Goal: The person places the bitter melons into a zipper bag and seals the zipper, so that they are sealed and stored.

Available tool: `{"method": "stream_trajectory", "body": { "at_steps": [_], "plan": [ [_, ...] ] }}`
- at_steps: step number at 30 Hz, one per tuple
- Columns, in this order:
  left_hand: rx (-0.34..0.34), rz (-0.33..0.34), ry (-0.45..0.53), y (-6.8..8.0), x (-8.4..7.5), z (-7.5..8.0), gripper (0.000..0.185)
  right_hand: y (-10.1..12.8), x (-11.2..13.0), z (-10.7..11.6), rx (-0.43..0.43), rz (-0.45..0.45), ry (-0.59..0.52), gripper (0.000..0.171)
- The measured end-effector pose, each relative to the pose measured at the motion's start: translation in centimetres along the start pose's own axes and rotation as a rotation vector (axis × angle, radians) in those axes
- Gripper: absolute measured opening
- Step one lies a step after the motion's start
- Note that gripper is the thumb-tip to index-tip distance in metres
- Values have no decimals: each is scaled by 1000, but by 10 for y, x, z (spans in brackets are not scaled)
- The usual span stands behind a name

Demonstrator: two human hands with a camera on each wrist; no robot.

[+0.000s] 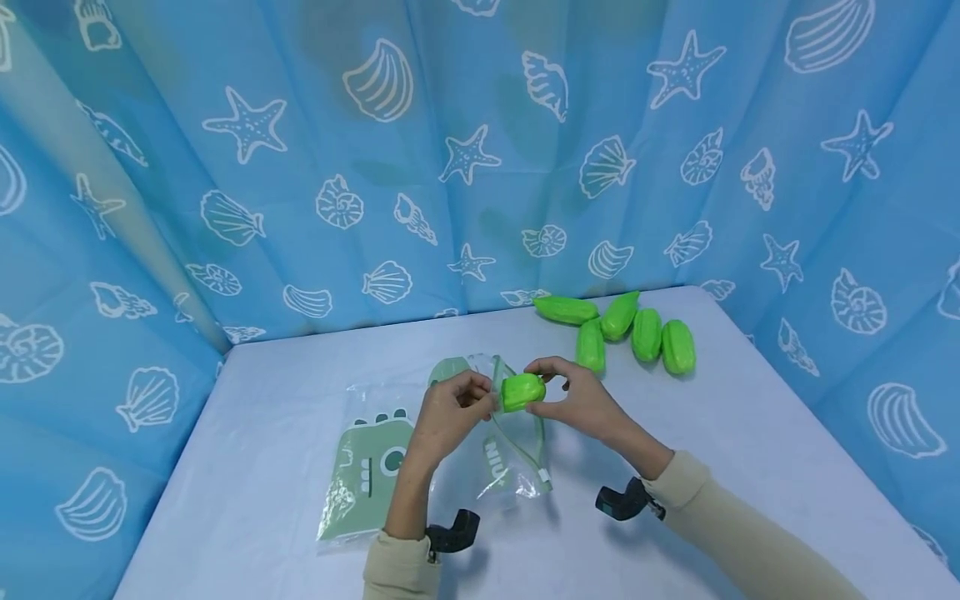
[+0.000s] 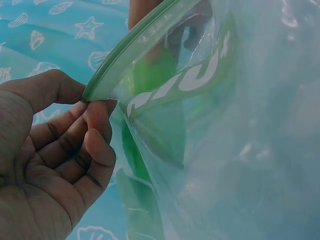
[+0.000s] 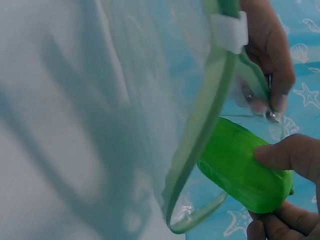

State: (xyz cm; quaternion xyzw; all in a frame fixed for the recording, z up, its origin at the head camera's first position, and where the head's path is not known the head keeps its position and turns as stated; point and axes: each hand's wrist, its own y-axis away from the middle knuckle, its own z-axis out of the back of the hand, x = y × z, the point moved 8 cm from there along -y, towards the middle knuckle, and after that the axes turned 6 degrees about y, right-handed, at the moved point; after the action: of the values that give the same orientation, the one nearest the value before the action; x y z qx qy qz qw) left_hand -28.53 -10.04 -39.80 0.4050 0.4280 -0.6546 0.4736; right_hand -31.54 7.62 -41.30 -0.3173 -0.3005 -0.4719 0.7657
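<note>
Step in hand, as judged: green piece (image 1: 522,392) to bag (image 1: 468,471), entered end first; best done with the rim (image 3: 204,115) held taut and spread by the left hand (image 1: 453,412), the piece kept level and aimed mid-mouth, clear of the slider (image 3: 230,32), the thin film liable to fold and catch. Left hand: nearly closed, thumb and fingertips pinching the rim, remaining fingers loosely bent. Right hand (image 1: 581,406): part-open, spread to the piece's width, thumb on one side, fingers opposite, gripping its right end. Piece: between both hands, at the mouth; depth inside, cannot tell. Second bag (image 1: 367,492): flat, left of the left hand. Other green pieces (image 1: 647,335): five, grouped beyond the right hand.
</note>
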Motion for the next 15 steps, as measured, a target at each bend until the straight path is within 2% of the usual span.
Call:
{"method": "stream_trajectory", "body": {
  "at_steps": [4, 8, 15],
  "plan": [
    [-9, -10, -4, 0, 2, 2, 10, -5, -1, -12, 5, -11, 101, 47],
    [-5, -14, 8, 1, 5, 1, 14, -7, 1, -21, 6, 18, 225, 50],
    [10, -13, -12, -1, 2, -2, 11, -3, 5, -18, -12, 75, 253, 41]
  ]
}}
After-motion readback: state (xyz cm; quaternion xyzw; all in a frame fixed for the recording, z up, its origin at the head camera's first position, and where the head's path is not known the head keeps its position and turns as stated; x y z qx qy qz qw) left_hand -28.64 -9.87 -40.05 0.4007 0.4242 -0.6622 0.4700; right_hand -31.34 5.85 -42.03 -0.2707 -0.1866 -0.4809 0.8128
